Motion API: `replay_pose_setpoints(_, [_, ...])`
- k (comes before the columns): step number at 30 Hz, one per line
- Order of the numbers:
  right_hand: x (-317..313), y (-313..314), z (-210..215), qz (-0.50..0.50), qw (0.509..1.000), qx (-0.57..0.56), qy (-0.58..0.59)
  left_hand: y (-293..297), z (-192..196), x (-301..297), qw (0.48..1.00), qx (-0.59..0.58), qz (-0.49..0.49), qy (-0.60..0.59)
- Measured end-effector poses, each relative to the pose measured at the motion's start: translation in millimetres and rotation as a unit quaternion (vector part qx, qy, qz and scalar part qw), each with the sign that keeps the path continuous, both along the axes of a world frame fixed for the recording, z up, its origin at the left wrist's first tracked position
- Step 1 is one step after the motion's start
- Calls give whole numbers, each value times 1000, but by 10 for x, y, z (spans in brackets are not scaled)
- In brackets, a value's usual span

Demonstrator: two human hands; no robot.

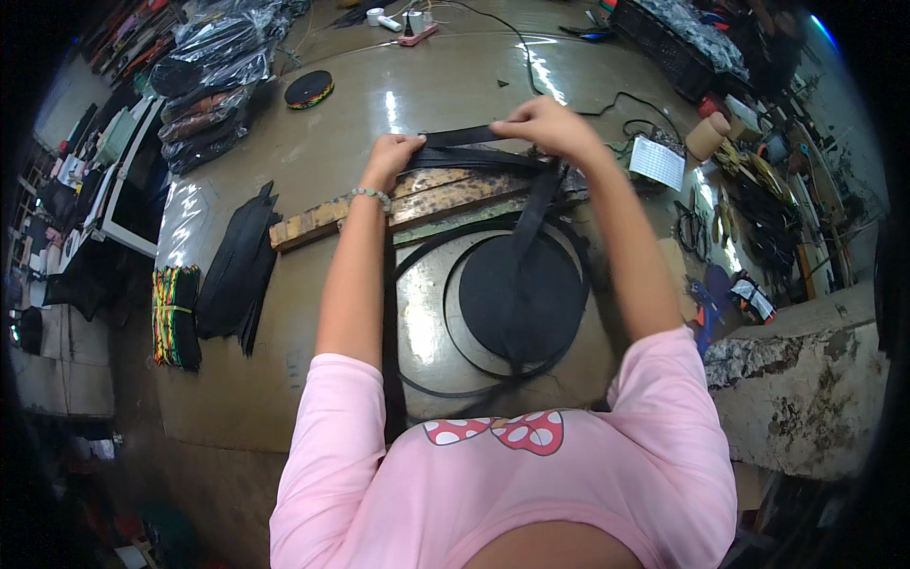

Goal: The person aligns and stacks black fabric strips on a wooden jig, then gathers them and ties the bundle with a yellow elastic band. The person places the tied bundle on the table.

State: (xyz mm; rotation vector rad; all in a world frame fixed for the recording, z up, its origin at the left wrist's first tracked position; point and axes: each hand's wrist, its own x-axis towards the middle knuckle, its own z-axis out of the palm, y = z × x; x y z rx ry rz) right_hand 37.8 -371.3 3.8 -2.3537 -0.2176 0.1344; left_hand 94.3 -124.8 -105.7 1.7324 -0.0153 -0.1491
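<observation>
Between my two hands a length of black webbing strap (pixel 464 136) is drawn out across the far side of a worn wooden board (pixel 327 217). My left hand (pixel 389 156) is closed on the strap's left part, fingers pinched. Farther right, my right hand (pixel 552 129) pinches the strap too, slightly blurred. Below this stretch, more black strap layers (pixel 464 159) lie along the board. A strap run (pixel 536 211) comes down from the board's right part toward a big flat roll of black webbing (pixel 493 303) lying nearer me, with loose loops around it.
On the left lie a bundle of black strips (pixel 237 261) and a banded multicoloured bundle (pixel 172 318). A small coiled roll (pixel 309 89) and plastic-wrapped stacks (pixel 213 66) sit farther back. To the right are a paper sheet (pixel 658 162), scissors (pixel 692 228) and a thread cone (pixel 706 138).
</observation>
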Motion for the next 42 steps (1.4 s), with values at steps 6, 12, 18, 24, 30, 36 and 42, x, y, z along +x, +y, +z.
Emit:
replay_pose_setpoints(6, [-432,-889,-16,-127,984,109,56,14,-47,42,1000,-4,-26,10])
replay_pose_setpoints(12, [-377,-1035,-665,-174,962,162,134,42,-42,58,999,33,-19,3])
replay_pose_setpoints(18, [-389,-1095,-917,-151,965,156,144,23,-7,20,998,45,-19,27])
replay_pose_setpoints(24, [-426,-779,-374,-120,981,71,-135,67,9,-3,999,-35,-36,0])
replay_pose_setpoints(30, [116,574,-370,15,984,110,-142,135,-13,-21,996,-18,-89,0])
replay_pose_setpoints(36, [512,885,-844,-88,988,-27,-126,114,-54,73,996,-62,-48,51])
replay_pose_setpoints(42, [340,811,-637,-62,991,-60,-106,42,-89,74,999,-30,-32,2])
